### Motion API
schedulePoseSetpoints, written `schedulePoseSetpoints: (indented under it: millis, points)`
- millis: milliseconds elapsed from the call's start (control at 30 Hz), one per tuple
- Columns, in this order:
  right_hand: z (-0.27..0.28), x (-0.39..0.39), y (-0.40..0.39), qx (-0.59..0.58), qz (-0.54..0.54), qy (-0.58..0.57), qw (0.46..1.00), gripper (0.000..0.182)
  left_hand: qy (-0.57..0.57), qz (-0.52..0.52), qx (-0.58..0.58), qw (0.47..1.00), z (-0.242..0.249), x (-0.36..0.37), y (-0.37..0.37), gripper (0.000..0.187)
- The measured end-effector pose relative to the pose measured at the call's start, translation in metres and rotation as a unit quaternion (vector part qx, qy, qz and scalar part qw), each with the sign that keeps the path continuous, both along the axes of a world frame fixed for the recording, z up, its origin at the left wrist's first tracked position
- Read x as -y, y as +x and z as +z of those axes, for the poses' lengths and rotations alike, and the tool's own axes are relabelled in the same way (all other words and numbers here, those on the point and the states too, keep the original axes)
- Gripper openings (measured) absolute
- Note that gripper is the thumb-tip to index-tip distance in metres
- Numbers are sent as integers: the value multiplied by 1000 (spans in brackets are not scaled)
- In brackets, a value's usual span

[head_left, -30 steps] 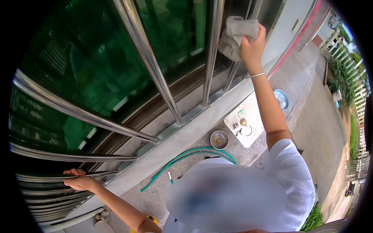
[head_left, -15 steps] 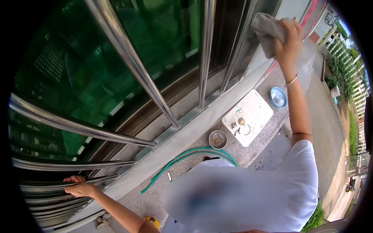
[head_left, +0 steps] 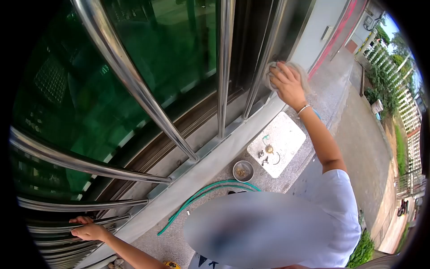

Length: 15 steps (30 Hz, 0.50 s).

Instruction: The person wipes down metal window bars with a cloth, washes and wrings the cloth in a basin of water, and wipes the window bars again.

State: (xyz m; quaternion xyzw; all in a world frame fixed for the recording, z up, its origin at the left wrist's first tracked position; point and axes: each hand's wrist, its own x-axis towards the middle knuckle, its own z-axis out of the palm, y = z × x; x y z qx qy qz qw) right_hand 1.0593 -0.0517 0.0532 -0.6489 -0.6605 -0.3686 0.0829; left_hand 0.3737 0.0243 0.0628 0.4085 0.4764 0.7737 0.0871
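Note:
My right hand (head_left: 289, 85) presses a grey cloth (head_left: 304, 77), its fingers spread over the fabric, close to the lower part of the rightmost metal window bar (head_left: 265, 54). Whether the cloth touches the bar or the frame behind it is hard to tell. Far to the left, my left hand (head_left: 89, 231) is closed around one of the closely set metal bars (head_left: 112, 219). Green glass (head_left: 179, 67) lies behind the bars, above a pale stone sill (head_left: 179, 188).
Below the sill are a white board (head_left: 286, 139) with small metal parts, a metal bowl (head_left: 242, 171) and a green hose (head_left: 197, 196). A blue basin is mostly hidden behind my right arm. A yellow container (head_left: 172, 265) shows at the bottom edge.
My right hand has moved down and to the left with the cloth, from high on the wall to near the bar's lower end. My left hand keeps its hold.

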Motion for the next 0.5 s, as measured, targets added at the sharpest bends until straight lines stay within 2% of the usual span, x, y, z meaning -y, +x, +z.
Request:
schedulePoseSetpoints:
  millis: [67, 100, 167, 233, 300, 367, 400, 433, 500]
  points:
    - [-62, 14, 1, 6, 37, -92, 995, 24, 7, -4, 8, 1000, -1, -1, 0, 57]
    - [-100, 18, 13, -30, 53, -117, 991, 25, 9, -6, 10, 1000, -1, -2, -1, 56]
    - [-97, 22, 12, 21, 74, -111, 991, 25, 15, -15, 23, 1000, 0, -2, -2, 56]
    - [-99, 20, 9, 4, 71, -99, 993, 22, 4, 13, -3, 1000, 0, -3, -1, 58]
    - [-107, 17, -7, -37, 64, -116, 990, 25, 3, -2, -11, 1000, 3, 1, 4, 60]
    - [-131, 13, -22, -181, -3, -20, 983, 30, 2, -4, -22, 1000, 1, 0, 1, 61]
    - [-142, 12, -30, -218, -22, 12, 976, 36, -3, -14, -9, 1000, 1, -1, -1, 63]
    - [-149, 12, -39, -220, -20, 4, 975, 36, 0, -10, -8, 1000, 1, -1, 1, 63]
    - [-162, 13, -58, -335, -20, 51, 941, 37, -4, -4, -8, 1000, 4, 1, 6, 63]
